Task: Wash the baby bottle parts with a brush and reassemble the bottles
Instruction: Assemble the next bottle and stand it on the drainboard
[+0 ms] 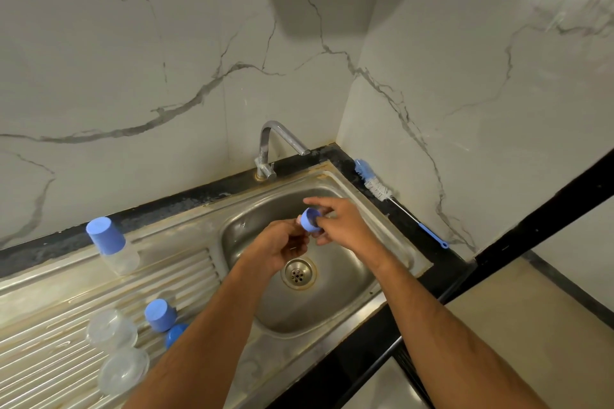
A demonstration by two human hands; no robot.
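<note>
Your left hand (282,247) and right hand (339,222) both pinch the blue ring (310,218) — over the sink (349,305) | brush (392,197) on the counter edge — capped bottle (111,246) upright on the drainboard.

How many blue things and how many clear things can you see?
Blue: 5 - cap, cup, ball, ring, brush
Clear: 3 - bottle, dome, second dome
Total: 8
</note>
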